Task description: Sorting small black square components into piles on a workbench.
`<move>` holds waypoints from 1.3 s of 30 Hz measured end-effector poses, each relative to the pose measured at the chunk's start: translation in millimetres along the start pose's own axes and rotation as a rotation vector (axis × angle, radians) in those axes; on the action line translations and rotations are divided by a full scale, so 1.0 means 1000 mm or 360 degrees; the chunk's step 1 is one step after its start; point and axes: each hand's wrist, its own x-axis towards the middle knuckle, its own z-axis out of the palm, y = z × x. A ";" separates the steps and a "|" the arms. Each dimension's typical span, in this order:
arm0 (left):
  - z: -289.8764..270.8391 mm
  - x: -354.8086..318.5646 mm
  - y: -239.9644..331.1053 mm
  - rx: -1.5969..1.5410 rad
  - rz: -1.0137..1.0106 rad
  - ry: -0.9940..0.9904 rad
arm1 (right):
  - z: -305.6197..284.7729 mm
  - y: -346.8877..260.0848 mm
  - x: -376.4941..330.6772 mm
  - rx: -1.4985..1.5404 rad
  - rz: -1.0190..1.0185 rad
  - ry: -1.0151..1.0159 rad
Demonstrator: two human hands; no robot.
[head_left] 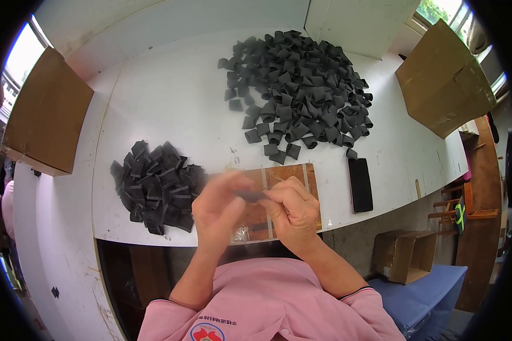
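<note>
Over the brown board (293, 173) at the table's front edge, my two hands meet around a small dark fabric piece (249, 196). My right hand (293, 211) pinches its right end between thumb and fingers. Blurred by motion, my left hand (219, 204) is at the piece's other end, its thumb and curved fingers apart; whether they touch the piece is hard to see. To the left lies a heap of flat black fabric pieces (156, 187). A larger pile of black fabric loops (307, 85), many with round open ends, spreads across the far side.
A black phone (360, 185) lies right of the board on the white table (170, 108). Cardboard boxes stand at the left (51, 113) and right (446, 79). Below the table's right side, a smaller open box (404, 256) sits on a blue-covered surface (426, 292).
</note>
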 end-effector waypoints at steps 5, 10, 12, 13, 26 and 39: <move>-0.015 0.009 -0.002 0.0881 0.0316 -0.0221 | -0.003 -0.003 0.010 -0.0087 -0.0019 -0.0126; -0.047 0.003 -0.031 0.1226 0.0268 0.0497 | -0.031 0.000 0.047 0.1186 0.0997 -0.0053; -0.080 -0.002 -0.046 0.1441 0.0262 0.0568 | -0.032 0.013 0.045 0.0827 0.0980 0.0177; -0.091 -0.005 -0.051 0.1836 0.0240 0.0548 | -0.030 0.020 0.043 0.0453 0.0930 0.0394; -0.133 -0.009 -0.072 0.2778 0.0072 0.0234 | -0.001 0.022 -0.062 0.0678 0.1354 -0.0494; -0.131 -0.003 -0.060 0.2566 0.0305 0.0203 | 0.011 0.007 -0.055 0.0342 0.1022 -0.0685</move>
